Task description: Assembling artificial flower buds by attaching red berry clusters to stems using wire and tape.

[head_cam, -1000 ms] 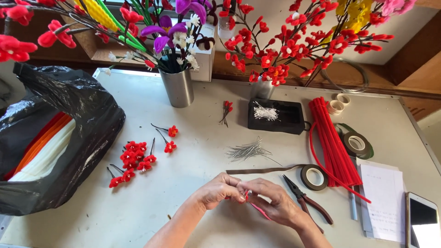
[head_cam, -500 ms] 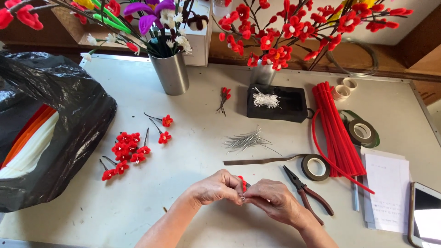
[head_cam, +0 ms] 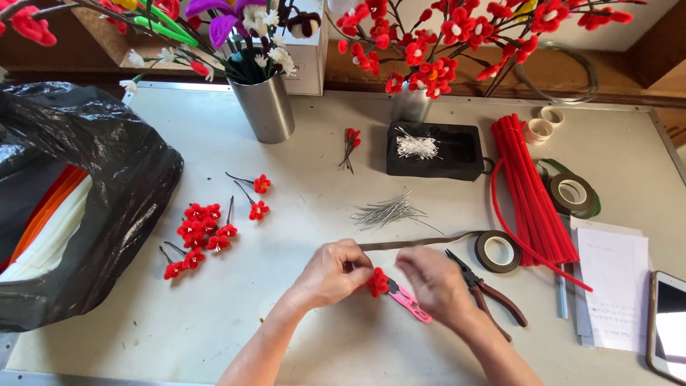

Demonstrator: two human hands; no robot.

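The pale counter (head_cam: 214, 336) spreads wide, its near edge running along the bottom of the view and its far edge under the flower vases. A big black bag (head_cam: 107, 186) crowds the left side, spilling orange and white strips. On the right lies a bundle of red stems (head_cam: 532, 193), with a tape roll (head_cam: 498, 251) just beside it. A cluster of finished red blossoms (head_cam: 200, 236) sits left of centre, and bare counter shows between it and the hands. Now the left hand (head_cam: 330, 275), fingers pinched shut on a small red flower (head_cam: 377, 281), fuzzy and rounded, held low over the counter's front middle. The right hand (head_cam: 432, 282) meets it, fingers curled at the flower; whether they grip it I cannot tell. Pink-handled scissors (head_cam: 409, 302) lie under that hand, pliers (head_cam: 489, 293) just to the right.
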